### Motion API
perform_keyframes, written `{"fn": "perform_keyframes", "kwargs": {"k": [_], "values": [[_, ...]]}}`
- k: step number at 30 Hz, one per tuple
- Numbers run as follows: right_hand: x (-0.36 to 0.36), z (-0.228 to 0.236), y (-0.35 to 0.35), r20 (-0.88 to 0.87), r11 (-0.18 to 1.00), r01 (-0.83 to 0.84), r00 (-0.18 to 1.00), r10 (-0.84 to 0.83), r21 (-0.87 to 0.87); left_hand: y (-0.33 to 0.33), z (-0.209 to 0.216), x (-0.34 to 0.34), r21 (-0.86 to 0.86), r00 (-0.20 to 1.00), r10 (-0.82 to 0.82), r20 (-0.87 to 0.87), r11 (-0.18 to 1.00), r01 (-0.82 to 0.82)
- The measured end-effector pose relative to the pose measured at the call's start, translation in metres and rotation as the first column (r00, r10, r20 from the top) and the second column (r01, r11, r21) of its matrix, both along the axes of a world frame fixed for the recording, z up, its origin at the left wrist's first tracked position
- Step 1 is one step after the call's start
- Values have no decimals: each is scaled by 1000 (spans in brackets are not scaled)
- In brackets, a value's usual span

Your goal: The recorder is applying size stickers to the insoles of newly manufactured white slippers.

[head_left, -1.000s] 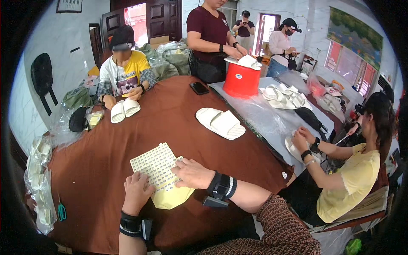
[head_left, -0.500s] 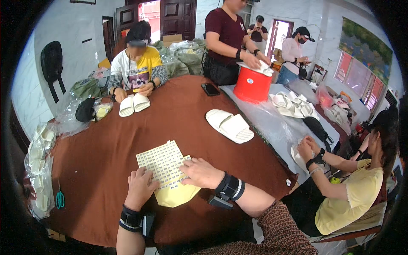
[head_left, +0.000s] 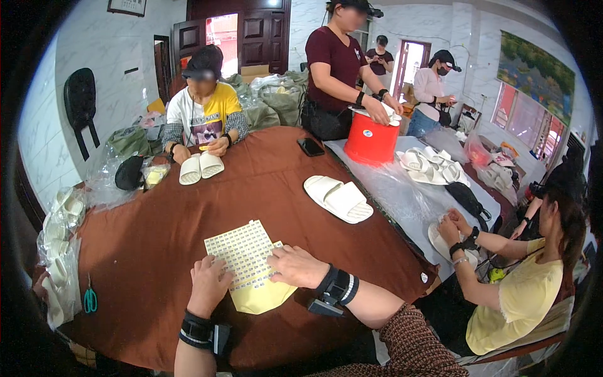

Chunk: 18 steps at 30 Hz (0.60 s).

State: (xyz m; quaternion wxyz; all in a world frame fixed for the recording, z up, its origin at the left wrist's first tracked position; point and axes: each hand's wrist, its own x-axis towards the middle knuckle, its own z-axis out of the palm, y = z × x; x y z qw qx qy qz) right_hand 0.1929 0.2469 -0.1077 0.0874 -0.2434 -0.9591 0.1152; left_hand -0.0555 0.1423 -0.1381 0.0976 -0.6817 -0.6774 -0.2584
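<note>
A yellow sheet of small printed stickers (head_left: 239, 248) lies on the brown cloth in front of me. Its lower part is bare yellow backing (head_left: 264, 299). At the left edge of the sheet, my left hand (head_left: 210, 286) is closed, with bent fingers on the paper. My right hand (head_left: 299, 265) grips the opposite edge, fingertips over the stickers; its thumb is partly hidden. Beyond the sheet lies a pair of white slippers (head_left: 339, 200), side by side and touching.
The table has a brown cloth (head_left: 144, 251), teal scissors (head_left: 90, 300), bagged slippers (head_left: 59, 251) and a black phone (head_left: 310, 147). Across from me, a person handles white slippers (head_left: 201, 168). At right, a red bucket (head_left: 372, 138) and more slippers (head_left: 433, 164) stand near other people.
The whole scene sits slightly lower in the picture. My hands keep nearly the same hold on the sticker sheet. By the red bucket, the standing person's hands have shifted slightly.
</note>
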Motion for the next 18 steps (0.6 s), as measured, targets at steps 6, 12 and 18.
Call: {"fn": "perform_keyframes", "kwargs": {"k": [6,12,18], "values": [[4,10,5,-126,995,-69,989,77,66,4,-4,-4,171,997,-79,-3,982,78],[6,77,-32,-590,988,-13,801,103,155,4,-11,-3,245,998,68,-15,967,-62],[58,158,-99,-781,876,-234,398,482,421,10,-23,-1,-7,991,131,3,991,-131]]}}
